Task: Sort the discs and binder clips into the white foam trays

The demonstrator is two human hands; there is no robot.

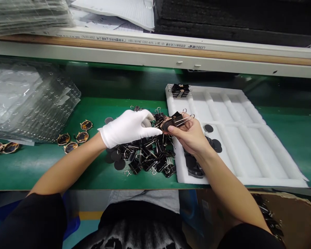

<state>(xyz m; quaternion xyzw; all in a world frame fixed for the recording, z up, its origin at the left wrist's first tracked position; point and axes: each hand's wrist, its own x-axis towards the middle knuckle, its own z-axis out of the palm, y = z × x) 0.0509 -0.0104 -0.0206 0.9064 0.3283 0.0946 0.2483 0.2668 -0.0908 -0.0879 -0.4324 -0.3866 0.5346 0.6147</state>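
My right hand [193, 133], bare, grips a black binder clip [177, 120] with its wire handles pointing right. A round black disc [166, 125] sits at the clip's left end, under my thumb. My left hand [131, 128], in a white glove, curls its fingers and thumb close to that disc; what lies inside them is partly hidden, and I cannot make it out. Beneath both hands spreads a heap of black binder clips [147, 155]. Several loose dark discs [119, 164] lie at the heap's left edge.
A white foam tray [251, 152] on the right holds clamped clips [180, 90] in its far left corner and dark discs [216, 145] nearer me. Left are watch cases [82, 137] and stacked clear plastic trays [28, 100]. A shelf edge [145, 57] crosses behind.
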